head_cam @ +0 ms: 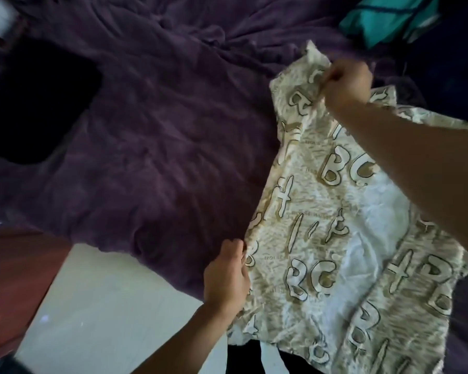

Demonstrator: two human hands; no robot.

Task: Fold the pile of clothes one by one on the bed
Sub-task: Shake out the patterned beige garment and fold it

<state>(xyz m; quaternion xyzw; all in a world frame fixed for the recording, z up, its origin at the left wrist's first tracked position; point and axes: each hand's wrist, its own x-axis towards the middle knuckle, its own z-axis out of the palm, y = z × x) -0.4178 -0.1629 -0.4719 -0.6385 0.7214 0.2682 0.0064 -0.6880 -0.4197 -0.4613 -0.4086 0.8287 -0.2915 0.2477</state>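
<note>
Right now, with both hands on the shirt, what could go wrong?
The shirt lies crumpled, so a fold may trap creases. Its near corner sits at the edge of the bed by the left hand and might slide toward the floor. The right hand pinches a small bunch, which could slip.

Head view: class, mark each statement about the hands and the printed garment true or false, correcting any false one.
1. The left hand and the right hand both grip the printed garment. True.
2. The bedcover is green. False: the bedcover is purple.
3. A teal cloth lies beyond the right hand. True.
4. The printed garment is folded into a small square. False: it lies spread out and crumpled.
</note>
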